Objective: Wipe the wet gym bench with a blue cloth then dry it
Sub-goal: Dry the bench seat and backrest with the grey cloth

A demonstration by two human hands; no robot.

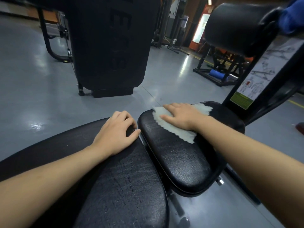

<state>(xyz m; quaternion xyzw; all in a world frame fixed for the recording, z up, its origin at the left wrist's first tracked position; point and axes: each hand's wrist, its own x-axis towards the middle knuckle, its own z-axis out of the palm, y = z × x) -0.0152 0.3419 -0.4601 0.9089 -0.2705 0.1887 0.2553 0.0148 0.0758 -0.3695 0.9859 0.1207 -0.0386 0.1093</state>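
Two bench pads (pixel 172 162), two hands, one pale cloth (pixel 166 122), one blue cloth (pixel 292 18).

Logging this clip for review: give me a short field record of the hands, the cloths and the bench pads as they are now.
left hand: flat on the long pad, fingers curled at its end, holding nothing
right hand: palm pressed on the pale cloth
pale cloth: spread on the smaller pad, toward its far end
blue cloth: draped on the roller pad, top right, untouched
stage: looks like drying
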